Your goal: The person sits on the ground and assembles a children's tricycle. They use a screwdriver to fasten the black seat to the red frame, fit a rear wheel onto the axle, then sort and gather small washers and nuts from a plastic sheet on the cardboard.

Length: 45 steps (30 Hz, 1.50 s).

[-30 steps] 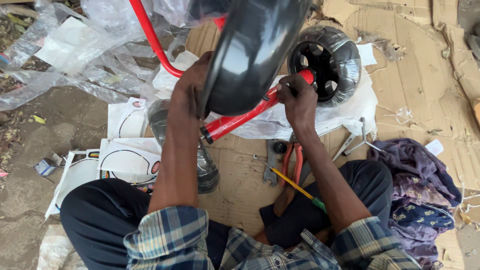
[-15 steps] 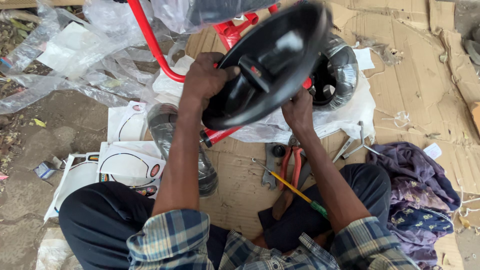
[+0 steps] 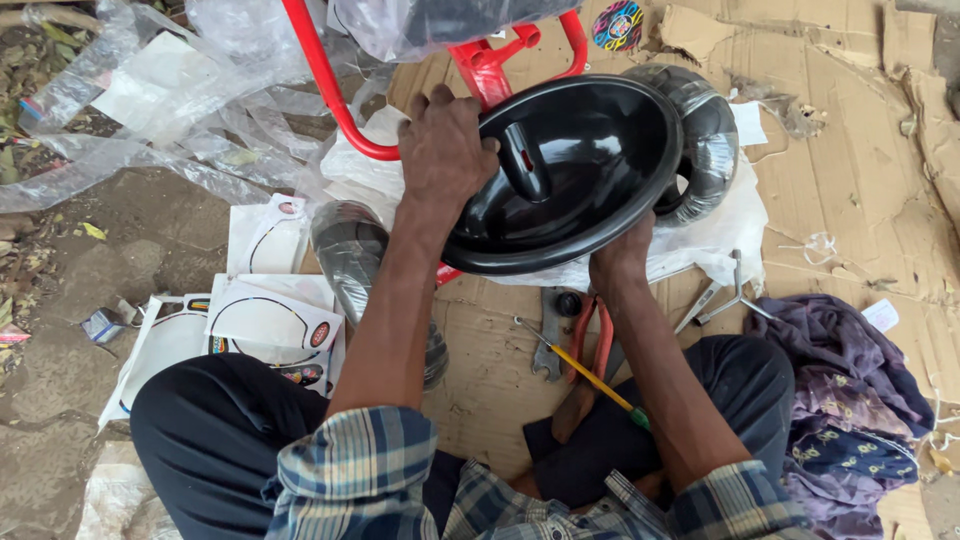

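Left hand (image 3: 445, 150) is closed over the upper left rim of a black plastic seat (image 3: 570, 170), fingers curled on the edge. Right hand (image 3: 620, 262) grips the seat's lower rim from beneath; its fingers are hidden behind the shell. The seat is tilted, hollow underside facing the camera, held above a red frame (image 3: 330, 90). A wrapped black wheel (image 3: 705, 140) sits just behind the seat's right edge, a second wrapped wheel (image 3: 350, 255) by the left forearm. Pliers (image 3: 590, 335), a yellow screwdriver (image 3: 585, 375) and a wrench (image 3: 720, 295) lie on cardboard (image 3: 840, 180) near the knees
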Tool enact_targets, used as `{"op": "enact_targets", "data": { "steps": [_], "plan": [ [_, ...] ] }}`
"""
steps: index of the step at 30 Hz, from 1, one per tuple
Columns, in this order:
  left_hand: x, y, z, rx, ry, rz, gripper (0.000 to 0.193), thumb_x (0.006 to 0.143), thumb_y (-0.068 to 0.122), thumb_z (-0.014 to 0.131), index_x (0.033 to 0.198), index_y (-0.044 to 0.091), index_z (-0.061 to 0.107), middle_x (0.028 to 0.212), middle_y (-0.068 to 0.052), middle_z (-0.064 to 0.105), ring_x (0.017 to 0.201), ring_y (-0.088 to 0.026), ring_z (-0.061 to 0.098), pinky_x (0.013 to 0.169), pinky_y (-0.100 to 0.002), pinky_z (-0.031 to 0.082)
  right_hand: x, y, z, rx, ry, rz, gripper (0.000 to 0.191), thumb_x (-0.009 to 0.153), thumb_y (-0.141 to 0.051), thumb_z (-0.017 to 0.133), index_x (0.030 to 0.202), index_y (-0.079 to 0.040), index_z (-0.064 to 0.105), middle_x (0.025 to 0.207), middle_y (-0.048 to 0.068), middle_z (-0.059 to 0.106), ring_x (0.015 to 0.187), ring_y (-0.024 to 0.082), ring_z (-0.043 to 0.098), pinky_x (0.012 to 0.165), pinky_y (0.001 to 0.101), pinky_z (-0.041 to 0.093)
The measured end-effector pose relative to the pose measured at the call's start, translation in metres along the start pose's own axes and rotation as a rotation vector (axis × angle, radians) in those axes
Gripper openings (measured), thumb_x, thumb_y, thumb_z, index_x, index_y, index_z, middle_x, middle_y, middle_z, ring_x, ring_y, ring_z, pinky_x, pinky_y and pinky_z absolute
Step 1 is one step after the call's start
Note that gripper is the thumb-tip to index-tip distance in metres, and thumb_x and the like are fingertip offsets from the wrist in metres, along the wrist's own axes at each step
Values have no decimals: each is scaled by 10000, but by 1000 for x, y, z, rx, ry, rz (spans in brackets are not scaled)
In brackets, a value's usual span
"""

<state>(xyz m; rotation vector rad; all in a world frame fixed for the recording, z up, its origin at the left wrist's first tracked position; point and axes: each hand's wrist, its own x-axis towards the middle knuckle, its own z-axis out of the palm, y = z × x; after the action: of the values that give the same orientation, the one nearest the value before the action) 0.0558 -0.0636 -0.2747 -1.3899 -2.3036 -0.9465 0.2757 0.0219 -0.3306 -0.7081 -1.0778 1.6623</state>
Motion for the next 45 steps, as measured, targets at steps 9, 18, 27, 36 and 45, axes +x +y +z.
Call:
{"op": "enact_targets", "data": {
  "steps": [9, 18, 27, 36, 45],
  "plan": [
    [31, -21, 12, -87, -369, -96, 544, 804, 397, 649, 1177, 1, 630, 1179, -278, 652, 1149, -441, 612, 1037, -508, 461, -19, -37, 13, -255, 357, -238, 107, 1048, -127, 628, 1015, -27, 649, 877, 59, 678, 720, 129, 575, 623, 295, 485],
    [50, -17, -3, -9, -586, -7, 824, 793, 368, 660, 1436, -73, 395, 1304, -323, 547, 1166, -479, 589, 1029, -499, 461, -16, -113, 46, -1329, 157, -997, 20, 1094, -26, 679, 1098, -45, 672, 1038, 79, 689, 962, 260, 557, 933, 426, 430],
    [43, 4, -12, -59, -678, -152, 865, 878, 634, 635, 1402, -32, 459, 1400, -273, 507, 1275, -476, 538, 1035, -568, 446, -28, -119, 54, -1272, -71, -1027, 34, 1087, -34, 701, 1071, -47, 675, 1077, 77, 739, 925, 228, 638, 964, 444, 451],
    [53, 14, -14, -9, -662, -217, 1011, 770, 763, 697, 1349, -49, 526, 1269, -231, 647, 1216, -398, 611, 1056, -470, 469, -1, -119, 59, -1327, -324, -446, 100, 921, -70, 711, 1012, -36, 735, 806, 125, 725, 661, 245, 697, 632, 391, 525],
    [55, 26, -33, 7, -693, -291, 796, 777, 756, 671, 1259, 123, 680, 1254, -193, 664, 1203, -396, 621, 987, -549, 502, 25, -121, 65, -1620, -641, -514, 151, 788, -135, 778, 931, -106, 740, 739, 120, 753, 778, 323, 722, 833, 507, 455]
  ]
}}
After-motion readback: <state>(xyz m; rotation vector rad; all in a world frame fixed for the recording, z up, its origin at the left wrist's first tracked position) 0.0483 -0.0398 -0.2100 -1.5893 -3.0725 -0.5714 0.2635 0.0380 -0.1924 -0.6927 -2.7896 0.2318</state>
